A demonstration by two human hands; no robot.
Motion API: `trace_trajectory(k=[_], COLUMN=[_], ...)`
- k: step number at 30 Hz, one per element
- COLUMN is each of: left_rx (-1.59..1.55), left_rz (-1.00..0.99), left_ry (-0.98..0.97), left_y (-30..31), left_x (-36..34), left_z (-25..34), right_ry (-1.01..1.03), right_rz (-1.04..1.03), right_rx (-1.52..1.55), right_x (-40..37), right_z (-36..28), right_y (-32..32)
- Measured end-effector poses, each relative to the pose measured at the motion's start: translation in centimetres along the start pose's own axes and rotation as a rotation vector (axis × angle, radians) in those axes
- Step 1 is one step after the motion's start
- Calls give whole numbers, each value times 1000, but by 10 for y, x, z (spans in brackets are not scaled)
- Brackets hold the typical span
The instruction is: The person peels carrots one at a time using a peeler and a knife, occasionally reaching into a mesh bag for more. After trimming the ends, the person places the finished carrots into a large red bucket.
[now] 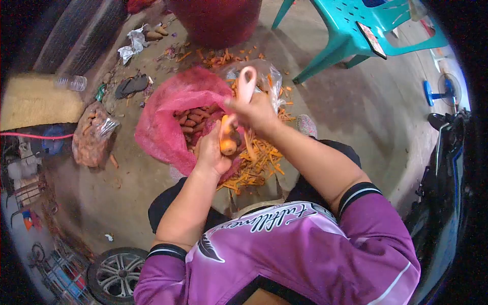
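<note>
My left hand (211, 152) is closed around an orange root vegetable (228, 147), partly bared, with darker skin on one side. My right hand (256, 112) grips a peeler with a pale pink looped handle (246, 84); its head is close to the root, and blur hides whether the blade touches. Beside my left hand, a pink mesh sack (162, 117) stands open, with several reddish-brown roots (195, 119) inside. Orange peelings (259, 165) lie heaped below my hands, between my feet.
A clear plastic bag (264, 71) lies beyond my right hand. Further off stand a red tub (216, 20) and a green plastic chair (335, 38) with a phone-like object (372, 39). To the left are a filled plastic bag (91, 134), a sandal (132, 86) and a wheel (117, 274).
</note>
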State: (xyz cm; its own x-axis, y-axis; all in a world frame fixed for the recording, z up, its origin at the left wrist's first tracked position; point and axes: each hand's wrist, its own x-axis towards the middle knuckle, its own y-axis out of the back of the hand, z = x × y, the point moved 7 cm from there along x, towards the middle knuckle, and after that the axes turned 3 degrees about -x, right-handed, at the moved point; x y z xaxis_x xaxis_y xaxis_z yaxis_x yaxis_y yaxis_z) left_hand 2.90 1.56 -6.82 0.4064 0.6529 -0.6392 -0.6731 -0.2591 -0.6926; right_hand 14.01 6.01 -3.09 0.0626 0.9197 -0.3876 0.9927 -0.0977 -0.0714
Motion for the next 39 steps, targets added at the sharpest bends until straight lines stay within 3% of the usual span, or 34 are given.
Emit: trace_trajectory(k=[1, 3, 4, 6, 7, 8, 11, 12, 14, 15, 16, 19, 23, 27, 29, 31, 33, 38, 39], left_rx=[-8, -23, -41, 9, 53, 101, 90, 54, 144, 185, 88, 28, -37, 15, 58, 31, 7, 140, 172], left_rz=[-2, -8, -89, -64, 40, 146, -124, -243, -48, 48, -138, 118, 114, -175, -322, -207, -146, -41, -29], left_ry=[37, 113, 75, 51, 2, -43, 185, 238, 142, 90, 119, 30, 95, 125, 212, 247, 268, 11, -57], left_y=[1, 4, 2, 8, -3, -14, -12, -13, -9, -6, 9, 13, -8, -2, -6, -8, -2, -11, -15], left_x=[-1, -1, 1, 3, -2, -8, -10, -8, -7, -6, 6, 4, -6, 3, -4, -7, -4, -3, -5], left_z=[-1, -5, -5, -4, -2, -1, -22, -24, -13, -6, -3, 0, -4, -6, -14, -26, -30, -11, -9], right_ry=[-8, -13, -16, -35, -45, -86, 11, -9, -51, -59, -69, 24, 28, -11, -102, 58, 19, 87, 62], right_rz=[-113, -109, -106, -107, -105, -25, 334, 355, 393, 286, 179, -90, -174, -122, 64, 313, 314, 129, 190], right_rx=[-88, -56, -39, -68, -82, 14, 8, 26, 56, 43, 31, 77, 10, 13, -18, -82, 57, -4, -28], right_x=[-9, -10, -11, -4, 0, 4, 38, 39, 34, 30, 15, -12, -12, 2, 17, 34, 34, 19, 22], right_z=[0, 7, 11, 14, 15, 21, 20, 23, 12, 6, -4, -13, 6, 17, 18, 6, 15, 15, 17], right_y=[-12, -16, -16, -12, -9, -3, 54, 58, 60, 48, 26, -13, -20, -10, 15, 47, 49, 15, 23])
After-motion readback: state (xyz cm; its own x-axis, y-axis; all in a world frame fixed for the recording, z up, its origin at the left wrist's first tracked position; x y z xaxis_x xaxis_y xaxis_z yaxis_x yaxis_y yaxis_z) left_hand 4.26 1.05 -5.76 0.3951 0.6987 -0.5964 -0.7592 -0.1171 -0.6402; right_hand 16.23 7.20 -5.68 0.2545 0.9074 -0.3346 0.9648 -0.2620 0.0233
